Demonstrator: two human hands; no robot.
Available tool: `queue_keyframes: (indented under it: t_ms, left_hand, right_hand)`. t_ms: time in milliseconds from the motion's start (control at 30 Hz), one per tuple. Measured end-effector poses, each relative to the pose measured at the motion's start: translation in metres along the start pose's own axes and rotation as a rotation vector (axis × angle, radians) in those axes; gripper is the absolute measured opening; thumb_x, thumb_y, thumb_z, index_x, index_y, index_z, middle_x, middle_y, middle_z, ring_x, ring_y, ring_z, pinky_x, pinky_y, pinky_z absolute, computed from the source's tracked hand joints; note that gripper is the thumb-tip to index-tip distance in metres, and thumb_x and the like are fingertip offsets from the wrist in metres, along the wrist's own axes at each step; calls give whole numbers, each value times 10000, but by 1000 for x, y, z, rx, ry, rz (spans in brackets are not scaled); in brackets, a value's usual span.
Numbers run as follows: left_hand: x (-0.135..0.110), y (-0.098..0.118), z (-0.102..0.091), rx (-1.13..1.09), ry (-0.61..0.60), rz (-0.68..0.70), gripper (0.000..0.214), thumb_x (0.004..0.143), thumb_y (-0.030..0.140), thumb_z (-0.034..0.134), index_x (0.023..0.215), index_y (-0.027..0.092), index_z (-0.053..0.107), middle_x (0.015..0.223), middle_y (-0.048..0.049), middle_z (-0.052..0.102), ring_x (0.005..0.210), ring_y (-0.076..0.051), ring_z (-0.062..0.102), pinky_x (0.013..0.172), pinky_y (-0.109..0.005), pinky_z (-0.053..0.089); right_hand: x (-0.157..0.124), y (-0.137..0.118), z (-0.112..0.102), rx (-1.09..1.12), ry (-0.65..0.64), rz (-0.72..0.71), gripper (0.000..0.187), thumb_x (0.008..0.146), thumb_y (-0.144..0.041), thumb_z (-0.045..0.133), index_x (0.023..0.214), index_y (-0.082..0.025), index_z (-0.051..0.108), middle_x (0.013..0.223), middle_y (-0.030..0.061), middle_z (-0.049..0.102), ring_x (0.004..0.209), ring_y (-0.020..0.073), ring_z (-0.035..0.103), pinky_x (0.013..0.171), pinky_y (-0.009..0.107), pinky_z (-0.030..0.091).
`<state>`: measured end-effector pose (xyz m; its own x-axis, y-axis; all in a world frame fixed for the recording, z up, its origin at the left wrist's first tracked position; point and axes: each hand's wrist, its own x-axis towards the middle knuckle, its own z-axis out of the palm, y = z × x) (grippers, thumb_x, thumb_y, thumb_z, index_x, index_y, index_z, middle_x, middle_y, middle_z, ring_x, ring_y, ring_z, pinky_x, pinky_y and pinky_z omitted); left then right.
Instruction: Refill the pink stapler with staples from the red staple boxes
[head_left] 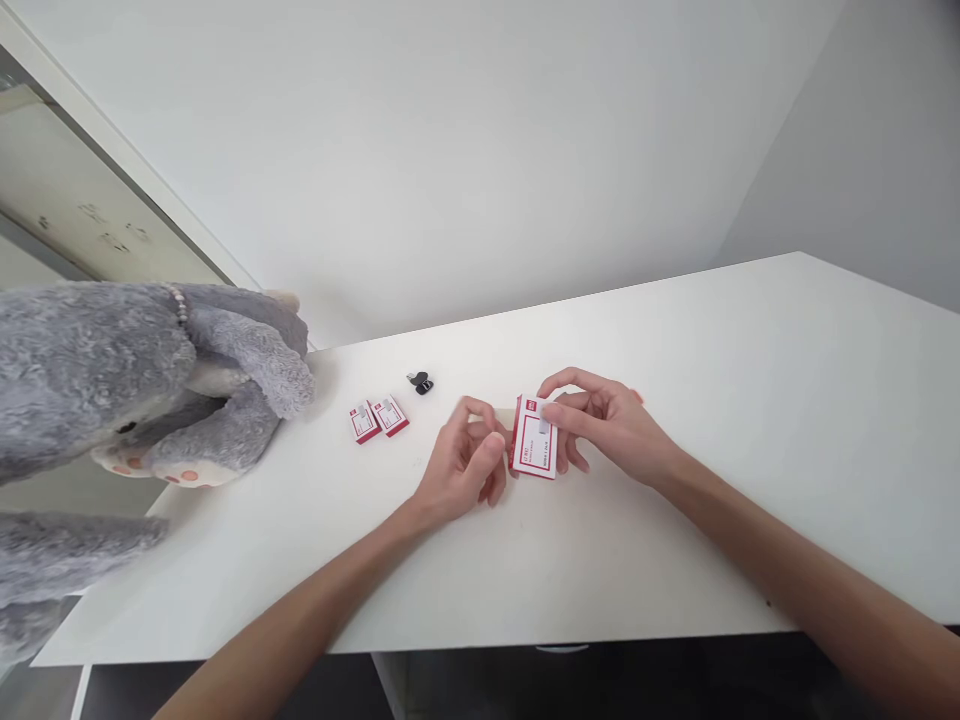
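A small white cardboard box with red edges and a red-framed label is held above the table by my right hand, the thumb on its front face and the fingers behind it. Just off the box's left side, my left hand is loosely curled, its thumb apart from the index finger. Nothing shows between those fingers; whether a fingertip touches the box's edge is unclear. A pale yellowish piece shows between the left index finger and the box; its kind cannot be made out.
Two similar red-and-white boxes lie side by side on the white table. Beyond them is a small black object with a metallic end. A grey plush toy leans over the left edge. Something reddish peeks out behind my right hand.
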<state>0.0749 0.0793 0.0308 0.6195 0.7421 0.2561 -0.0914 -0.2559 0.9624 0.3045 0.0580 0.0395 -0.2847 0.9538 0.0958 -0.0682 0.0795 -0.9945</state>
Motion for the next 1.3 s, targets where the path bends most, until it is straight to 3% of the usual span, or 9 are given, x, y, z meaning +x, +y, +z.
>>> queue_keyframes:
  t_ms: [100,200,300,533,833,1100,1300]
  left_hand:
    - [4,5,-2,-115,-206,-240,461,1026,626,495,940,173,497,760,-72,725,420,-123,625,358,-204,434]
    - [9,6,-5,-282,-319,-338,522,976,667,562,1045,150,533,923,-152,763,490,-172,699,363,-229,495]
    - [12,3,-7,-412,-316,-374,474,954,606,650,1068,170,503,1002,-147,761,492,-158,700,342,-200,471]
    - [12,-1,-8,-472,-294,-371,440,947,533,703,1114,152,558,1140,-160,735,492,-96,669,378,-187,479]
    - [12,-5,-9,-476,-260,-368,495,958,528,691,1276,159,604,1168,-161,738,490,-75,638,393,-195,484]
    - [12,-5,-9,-479,-277,-381,498,940,520,717,1274,172,597,1163,-143,734,512,-79,636,415,-207,507]
    - [11,-6,-7,-473,-288,-381,533,918,527,740,1284,161,612,1164,-159,726,581,-104,663,429,-211,526]
  right_hand:
    - [0,-1,0,13,-7,-6,285,971,-513,692,1048,-248,622,658,-25,750,457,118,607,517,271,444]
    - [1,-1,1,46,-27,-21,266,966,-490,704,1042,-246,630,642,-31,732,479,122,611,493,260,445]
    - [2,0,2,44,-45,-36,254,967,-476,706,1053,-245,645,640,-32,719,514,121,617,490,249,449]
    - [2,2,2,2,-66,-48,270,976,-481,689,1107,-245,687,769,-2,746,591,123,636,509,256,470]
    - [1,-3,2,-91,-54,-16,229,988,-443,677,1103,-256,742,740,-10,706,612,122,619,571,284,497]
    - [1,-1,0,-72,-85,-30,282,999,-513,644,1052,-251,737,767,8,710,639,135,616,572,289,484]
    - [2,1,-3,-43,-138,-86,297,1014,-510,620,1026,-233,728,932,44,734,660,131,623,563,291,465]
